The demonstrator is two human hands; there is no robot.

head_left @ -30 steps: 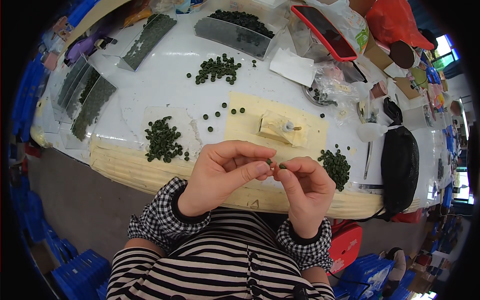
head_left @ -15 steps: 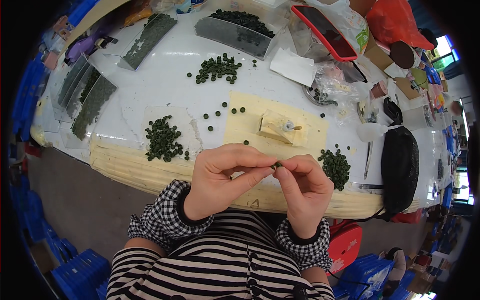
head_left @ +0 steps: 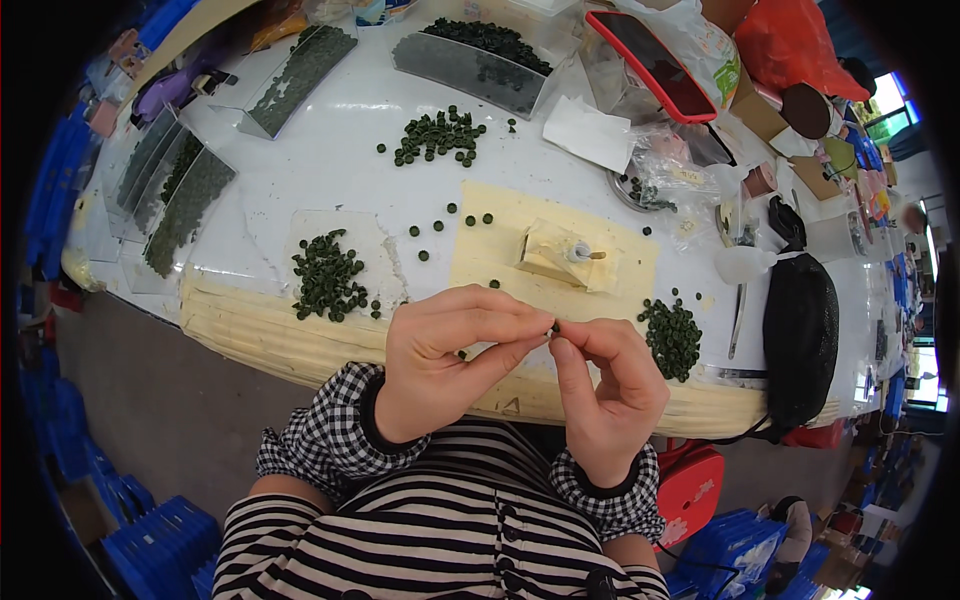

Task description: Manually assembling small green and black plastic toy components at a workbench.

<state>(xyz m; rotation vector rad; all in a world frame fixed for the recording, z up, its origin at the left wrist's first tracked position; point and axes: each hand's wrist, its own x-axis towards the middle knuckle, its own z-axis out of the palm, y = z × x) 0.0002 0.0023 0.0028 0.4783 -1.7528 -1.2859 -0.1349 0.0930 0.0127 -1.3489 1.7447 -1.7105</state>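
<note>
My left hand point(head_left: 440, 352) and my right hand point(head_left: 612, 392) meet above the table's near edge, thumbs and forefingers pinched together. Between the fingertips is a small dark green ring-like piece point(head_left: 555, 327), mostly covered by the fingers. Just beyond them, a tape-wrapped block point(head_left: 545, 256) with a short peg on top sits on a yellow sheet point(head_left: 485, 250). One pile of the same green pieces point(head_left: 328, 278) lies left of my left hand. A smaller pile point(head_left: 672, 340) lies beside my right hand, and a third group point(head_left: 440, 138) is farther back.
Clear trays of green pieces point(head_left: 475, 72) line the far side, with more trays point(head_left: 190, 215) at the left. A red-cased phone point(head_left: 655, 65), plastic bags point(head_left: 685, 180), tweezers point(head_left: 738, 320) and a black pouch point(head_left: 802, 340) crowd the right. Padding point(head_left: 270, 335) covers the table's front edge.
The fingertips have shifted slightly around the small green piece, which now shows more upright between them. Both hands stay in nearly the same place, and the piles look unchanged.
</note>
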